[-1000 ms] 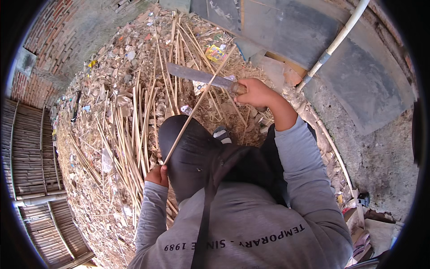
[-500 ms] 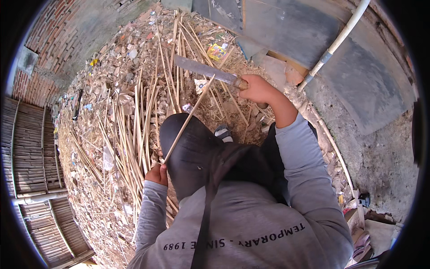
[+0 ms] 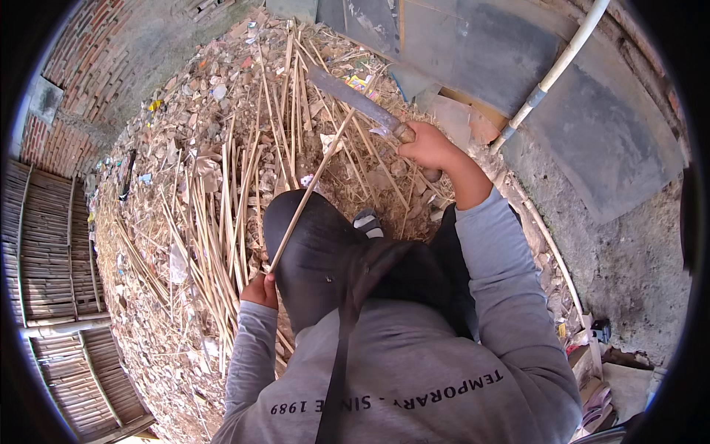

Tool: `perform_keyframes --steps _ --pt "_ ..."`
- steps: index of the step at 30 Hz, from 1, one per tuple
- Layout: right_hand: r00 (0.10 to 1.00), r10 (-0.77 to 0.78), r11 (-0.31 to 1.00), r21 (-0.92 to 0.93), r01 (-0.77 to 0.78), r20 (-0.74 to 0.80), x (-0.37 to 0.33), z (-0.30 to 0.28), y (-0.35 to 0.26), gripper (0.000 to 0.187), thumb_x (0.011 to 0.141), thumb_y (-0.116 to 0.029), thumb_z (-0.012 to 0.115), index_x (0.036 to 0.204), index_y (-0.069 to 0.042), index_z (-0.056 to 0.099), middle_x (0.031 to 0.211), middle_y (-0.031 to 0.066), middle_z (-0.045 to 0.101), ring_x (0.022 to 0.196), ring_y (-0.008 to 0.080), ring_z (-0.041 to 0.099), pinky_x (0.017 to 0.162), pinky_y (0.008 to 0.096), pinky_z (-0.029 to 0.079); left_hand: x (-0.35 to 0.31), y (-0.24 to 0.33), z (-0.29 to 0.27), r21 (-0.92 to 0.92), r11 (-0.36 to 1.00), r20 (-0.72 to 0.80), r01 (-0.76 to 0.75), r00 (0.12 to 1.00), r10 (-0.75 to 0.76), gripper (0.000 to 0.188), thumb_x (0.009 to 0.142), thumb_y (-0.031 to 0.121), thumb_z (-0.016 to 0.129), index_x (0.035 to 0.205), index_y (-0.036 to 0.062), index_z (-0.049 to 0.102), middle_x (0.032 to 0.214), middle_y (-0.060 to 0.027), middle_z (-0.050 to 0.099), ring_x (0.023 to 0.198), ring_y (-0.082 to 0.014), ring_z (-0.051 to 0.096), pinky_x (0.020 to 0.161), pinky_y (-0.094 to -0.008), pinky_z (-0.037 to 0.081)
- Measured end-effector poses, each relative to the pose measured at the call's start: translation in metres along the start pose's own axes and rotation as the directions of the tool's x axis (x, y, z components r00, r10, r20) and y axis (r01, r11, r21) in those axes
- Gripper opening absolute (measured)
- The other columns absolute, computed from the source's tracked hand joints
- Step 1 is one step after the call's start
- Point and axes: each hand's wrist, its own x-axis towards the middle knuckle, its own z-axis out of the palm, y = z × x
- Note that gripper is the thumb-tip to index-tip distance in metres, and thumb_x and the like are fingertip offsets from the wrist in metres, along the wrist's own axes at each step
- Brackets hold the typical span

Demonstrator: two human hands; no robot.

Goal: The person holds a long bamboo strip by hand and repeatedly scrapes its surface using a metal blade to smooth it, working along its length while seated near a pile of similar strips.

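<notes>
My left hand, left of centre in the frame, is closed around the lower end of a long, thin, pale tan wooden stick, which slants up across my black-trousered knee toward the upper centre. My right hand, right of upper centre, is clamped on the brown handle of a broad grey metal blade. The blade crosses the stick's line; contact cannot be told. Loose pale tan sticks lie on the littered ground, left of centre.

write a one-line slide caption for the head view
Left hand holds a pale stick, right hand grips a long knife, above loose strips on littered ground.
</notes>
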Motion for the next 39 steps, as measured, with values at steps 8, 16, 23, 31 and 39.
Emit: perform_keyframes --steps 8,16,23,31,39 --pt "0.988 -0.023 0.999 -0.043 0.029 0.150 -0.010 0.002 -0.015 0.042 0.070 -0.019 0.071 0.107 -0.001 0.062 0.079 0.0156 0.065 0.072 0.0270 0.064 0.066 0.0371 0.049 0.009 0.015 -0.002 -0.065 0.997 0.053 0.034 0.998 -0.030 0.056 0.099 0.048 0.039 0.076 0.0015 0.059 0.065 -0.0244 0.057 0.065 -0.0468 0.057 0.058 -0.0504 0.044" --pt "0.993 -0.005 0.998 -0.062 -0.002 -0.119 -0.011 0.003 -0.019 0.035 0.071 -0.018 0.069 0.100 0.000 0.062 0.079 0.0187 0.063 0.072 0.0288 0.063 0.068 0.0388 0.049 0.010 0.014 -0.002 -0.084 0.996 0.046 0.010 0.999 -0.007 0.055 0.099 0.048 0.038 0.075 0.0015 0.058 0.066 -0.0251 0.058 0.066 -0.0473 0.057 0.059 -0.0521 0.043" --pt "0.999 0.014 0.998 -0.061 -0.012 0.038 -0.012 -0.007 -0.027 0.042 0.070 -0.019 0.069 0.105 0.001 0.060 0.082 0.0185 0.065 0.077 0.0316 0.064 0.071 0.0397 0.050 0.008 0.007 -0.010 -0.054 0.998 0.025 -0.020 0.999 0.021 0.051 0.100 0.044 0.039 0.076 0.0027 0.057 0.063 -0.0240 0.056 0.063 -0.0462 0.056 0.057 -0.0508 0.042" --pt "0.993 -0.113 0.992 -0.055 0.115 0.032 0.000 0.011 -0.002 0.036 0.073 -0.017 0.069 0.103 -0.001 0.060 0.076 0.0115 0.062 0.070 0.0198 0.060 0.065 0.0353 0.048 0.009 0.009 -0.008 -0.030 1.000 0.046 -0.008 0.999 0.010 0.052 0.100 0.045 0.038 0.079 0.0026 0.060 0.064 -0.0238 0.057 0.064 -0.0459 0.058 0.057 -0.0500 0.044" --pt "0.988 -0.148 0.978 -0.142 0.152 0.038 -0.005 0.022 -0.008 0.040 0.069 -0.022 0.070 0.102 -0.001 0.061 0.084 0.0174 0.064 0.080 0.0283 0.063 0.072 0.0380 0.050 0.014 0.016 -0.009 -0.056 0.998 0.020 0.026 0.999 -0.025 0.054 0.099 0.047 0.038 0.077 0.0021 0.059 0.063 -0.0242 0.057 0.064 -0.0468 0.057 0.057 -0.0510 0.043"
